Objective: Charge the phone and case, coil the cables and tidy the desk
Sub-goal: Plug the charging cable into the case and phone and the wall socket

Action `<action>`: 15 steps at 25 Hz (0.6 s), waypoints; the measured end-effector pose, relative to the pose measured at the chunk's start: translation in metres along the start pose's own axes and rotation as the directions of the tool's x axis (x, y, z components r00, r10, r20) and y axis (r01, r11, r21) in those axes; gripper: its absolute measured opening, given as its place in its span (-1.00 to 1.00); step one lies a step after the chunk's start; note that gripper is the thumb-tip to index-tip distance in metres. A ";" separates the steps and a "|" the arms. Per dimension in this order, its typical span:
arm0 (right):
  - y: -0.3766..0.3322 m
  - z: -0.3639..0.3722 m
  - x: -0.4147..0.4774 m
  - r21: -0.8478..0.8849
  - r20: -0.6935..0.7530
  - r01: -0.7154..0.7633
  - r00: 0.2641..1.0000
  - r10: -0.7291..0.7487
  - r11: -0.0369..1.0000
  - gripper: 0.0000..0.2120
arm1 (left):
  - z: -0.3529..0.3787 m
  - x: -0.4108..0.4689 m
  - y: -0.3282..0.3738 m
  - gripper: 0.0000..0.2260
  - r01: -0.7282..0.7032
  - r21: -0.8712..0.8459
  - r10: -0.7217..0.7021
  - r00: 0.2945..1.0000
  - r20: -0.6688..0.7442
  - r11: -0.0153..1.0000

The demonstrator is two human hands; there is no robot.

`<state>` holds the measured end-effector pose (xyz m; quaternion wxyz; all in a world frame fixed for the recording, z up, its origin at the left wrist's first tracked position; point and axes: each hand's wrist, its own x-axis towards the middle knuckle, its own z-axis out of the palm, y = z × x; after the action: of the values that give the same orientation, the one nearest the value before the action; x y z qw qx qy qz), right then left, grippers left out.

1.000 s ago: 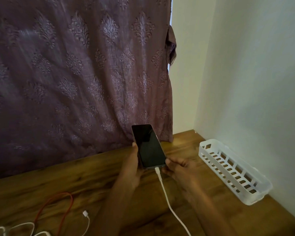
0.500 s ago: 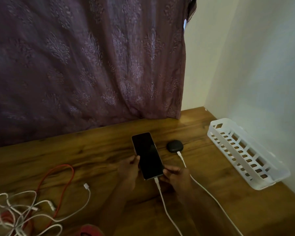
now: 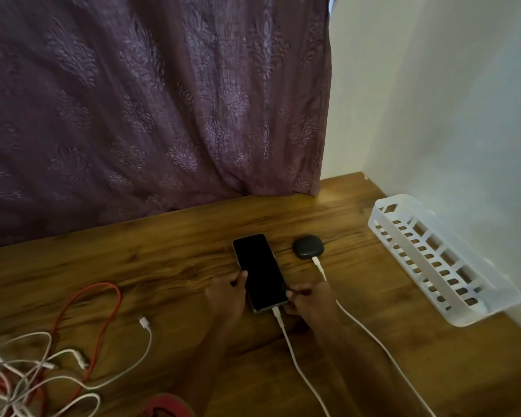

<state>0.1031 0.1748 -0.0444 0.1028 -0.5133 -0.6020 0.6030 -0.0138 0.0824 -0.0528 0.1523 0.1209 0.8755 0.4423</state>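
Lowered since a second ago, the phone (image 3: 260, 272) is laid on the desk (image 3: 169, 260). It is gripped between the left hand (image 3: 226, 296) and right hand (image 3: 309, 299), its cable (image 3: 295, 356) plugged in just beside the fingertips.

A patterned purple curtain (image 3: 151, 109) hangs behind the wooden desk (image 3: 169, 257), beside pale walls (image 3: 451, 100).

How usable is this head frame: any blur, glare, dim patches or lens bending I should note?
Head view: dim, warm light; both hands, left and right, read as dark shapes with little detail. The phone screen is black with no glare. A bright patch falls on the desk under the curtain edge. The wide lens bows the basket. Cable tangle is soft.
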 end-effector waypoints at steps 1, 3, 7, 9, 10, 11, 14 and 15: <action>0.000 0.001 0.000 -0.014 -0.008 0.002 1.000 -0.002 1.000 -0.83 | 0.000 -0.001 -0.001 -0.76 -0.022 0.014 0.022 1.000 -0.003 1.000; 0.000 0.004 -0.001 -0.016 -0.017 -0.006 1.000 0.006 1.000 -0.84 | 0.000 -0.004 -0.001 -0.75 -0.045 0.024 0.045 0.999 -0.008 0.999; 0.003 0.006 -0.001 -0.034 -0.046 -0.005 0.999 0.004 0.999 -0.84 | -0.001 -0.005 -0.001 -0.74 -0.090 0.052 0.091 0.996 -0.007 0.995; 0.003 0.007 -0.001 -0.041 -0.056 -0.009 0.998 0.007 0.999 -0.82 | -0.001 -0.005 -0.001 -0.74 -0.116 0.072 0.118 0.993 -0.015 0.991; 0.003 0.007 -0.002 -0.052 -0.054 -0.010 0.999 0.007 0.999 -0.81 | -0.001 -0.007 0.000 -0.74 -0.122 0.081 0.124 0.992 -0.019 0.989; 0.001 0.008 -0.003 -0.064 -0.049 -0.012 0.999 0.009 0.998 -0.81 | -0.001 -0.008 0.000 -0.73 -0.122 0.085 0.124 0.992 -0.024 0.989; -0.003 0.006 -0.009 -0.041 -0.044 0.003 0.999 -0.005 0.999 -0.75 | -0.002 -0.010 0.004 -0.71 -0.079 0.092 0.084 0.995 -0.051 0.993; -0.003 0.003 -0.013 -0.026 -0.053 0.034 0.998 -0.035 0.999 -0.73 | -0.001 -0.012 0.005 -0.72 -0.077 0.092 0.084 0.994 -0.073 0.993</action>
<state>0.1059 0.1640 -0.0363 0.1228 -0.5198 -0.6153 0.5798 -0.0024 0.0804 -0.0467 0.0951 0.1459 0.8940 0.4129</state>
